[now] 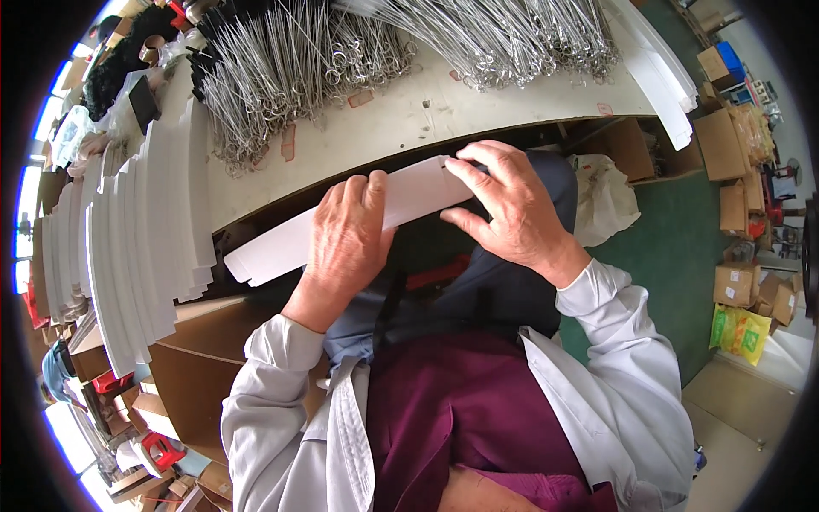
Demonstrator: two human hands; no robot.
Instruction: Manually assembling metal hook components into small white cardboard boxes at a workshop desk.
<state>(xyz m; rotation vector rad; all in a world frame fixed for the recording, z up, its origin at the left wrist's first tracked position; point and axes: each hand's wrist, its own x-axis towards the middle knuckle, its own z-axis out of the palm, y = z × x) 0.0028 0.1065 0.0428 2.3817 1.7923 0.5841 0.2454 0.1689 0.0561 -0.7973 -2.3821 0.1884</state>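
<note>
— Looking from the far left first: what sits out beyond the left hand [345, 247]?

— Stacks of long white card strips [145, 247], fanned over the counter [409, 119] edge, well off to the left of its fingers [363, 194]. Beyond them, up the counter, lies a heap of thin metal wire pieces [281, 77] with looped ends.

— And the left hand itself?

— It lies over a long white card strip [409, 192] held in front of the body, below the counter edge. Its fingers are curled together over the top of the strip, clamped on it near the middle; the thumb is hidden beneath.

— The right hand [512, 209]?

— It has the strip's right end. The thumb and first fingers are pinched together at the tip of the card, where a small dark spot shows; I cannot tell what that is. The strip's other end sticks out free past the left hand, down and to the left.

— What could go wrong, in your view?

— The strip is thin and unsupported on its long free end, so a hard press from either hand could crease it off line. The right pinch is on the very edge, so a slip there could let the end spring loose. Right of that hand, on the floor, stand cardboard boxes [734, 213] and a white bag [601, 200]; a dropped strip could land among them.
</note>
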